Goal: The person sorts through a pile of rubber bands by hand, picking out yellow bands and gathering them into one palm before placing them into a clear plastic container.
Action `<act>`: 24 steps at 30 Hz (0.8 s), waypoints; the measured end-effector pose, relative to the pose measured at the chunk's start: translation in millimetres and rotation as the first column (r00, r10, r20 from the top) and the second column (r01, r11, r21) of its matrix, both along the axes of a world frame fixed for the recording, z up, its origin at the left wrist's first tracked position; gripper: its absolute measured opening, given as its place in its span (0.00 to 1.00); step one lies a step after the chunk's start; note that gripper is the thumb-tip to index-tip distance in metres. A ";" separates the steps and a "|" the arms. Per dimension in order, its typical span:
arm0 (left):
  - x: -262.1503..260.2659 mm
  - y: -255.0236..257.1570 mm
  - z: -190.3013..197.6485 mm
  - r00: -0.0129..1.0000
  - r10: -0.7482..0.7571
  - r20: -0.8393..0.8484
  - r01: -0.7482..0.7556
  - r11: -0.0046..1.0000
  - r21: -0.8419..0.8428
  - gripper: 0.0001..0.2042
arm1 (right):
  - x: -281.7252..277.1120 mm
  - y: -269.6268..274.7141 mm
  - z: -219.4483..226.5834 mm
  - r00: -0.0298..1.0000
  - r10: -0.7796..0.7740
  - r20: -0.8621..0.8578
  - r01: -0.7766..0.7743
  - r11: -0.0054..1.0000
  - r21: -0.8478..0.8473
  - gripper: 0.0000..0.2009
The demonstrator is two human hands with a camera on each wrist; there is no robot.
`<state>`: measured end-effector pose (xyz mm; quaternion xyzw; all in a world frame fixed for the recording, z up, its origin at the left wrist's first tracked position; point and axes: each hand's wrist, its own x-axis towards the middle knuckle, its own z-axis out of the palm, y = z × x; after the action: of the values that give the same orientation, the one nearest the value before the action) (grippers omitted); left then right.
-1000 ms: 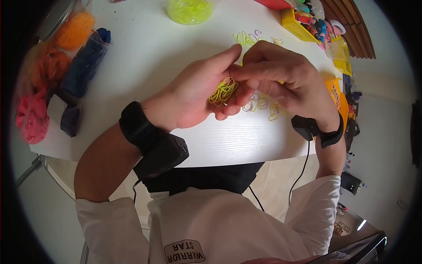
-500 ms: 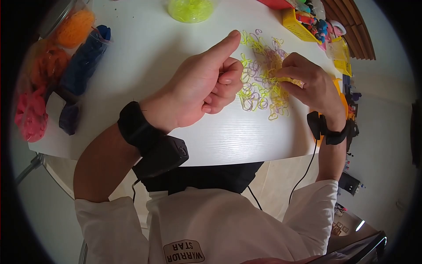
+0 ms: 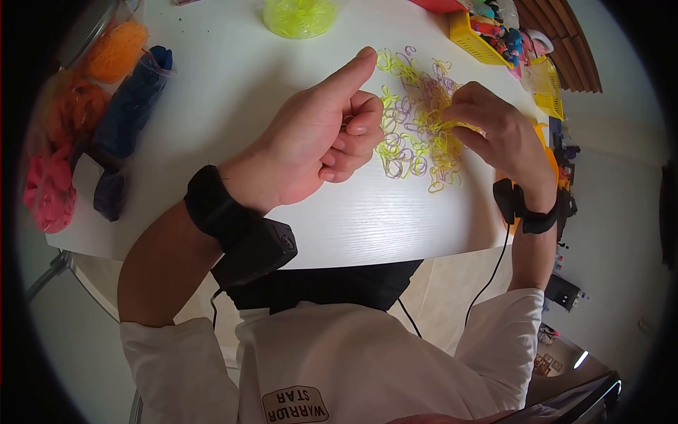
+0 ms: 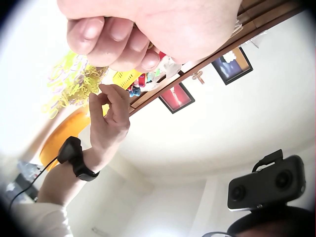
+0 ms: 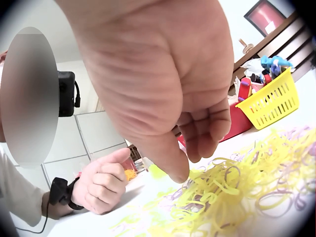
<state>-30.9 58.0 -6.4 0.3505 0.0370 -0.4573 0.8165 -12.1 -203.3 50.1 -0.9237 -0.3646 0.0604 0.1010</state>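
Loose yellow and purple bands (image 3: 406, 145) lie in a spread pile on the white table. Over its right side is the right hand (image 3: 498, 134), fingertips at the bands; in the right wrist view its thumb and bent fingers (image 5: 219, 126) stand apart above the yellow bands (image 5: 217, 197), with no band clearly pinched. Left of the pile, the left hand (image 3: 318, 134) is raised with its thumb up and its fingers curled into the palm around yellow bands, which are almost wholly hidden; only a small bit shows near the index finger. The left wrist view shows the curled fingers (image 4: 111, 42) close up.
A tub of bright yellow bands (image 3: 300, 18) stands at the table's far side. Bags of orange (image 3: 116, 49), blue (image 3: 134, 106) and pink (image 3: 51, 184) items lie at the left. A yellow basket (image 3: 477, 42) of small objects is at the far right.
The right hand has moved from the left palm rightward to the pile. The left fingers have closed over the yellow bands seen in the palm, and that hand has shifted slightly left.
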 end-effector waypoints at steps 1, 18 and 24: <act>0.0 0.0 -0.5 1.000 -0.004 0.005 0.004 1.000 -0.005 0.31 | 0.4 -0.4 -2.1 1.000 0.013 0.015 -0.012 1.000 -0.028 0.05; 0.4 0.5 -1.0 1.000 -0.002 -0.001 0.002 1.000 -0.004 0.31 | 1.9 1.0 12.3 0.954 -0.123 -0.272 0.193 0.950 0.246 0.06; 0.6 1.0 -0.1 1.000 -0.005 0.001 0.005 1.000 -0.010 0.31 | 0.1 3.5 11.7 0.903 -0.201 -0.380 0.311 0.915 0.257 0.09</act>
<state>-30.4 59.0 -6.5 0.3469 0.0335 -0.4592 0.8171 -11.9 -199.8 61.9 -0.9111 -0.2199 0.1494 0.3150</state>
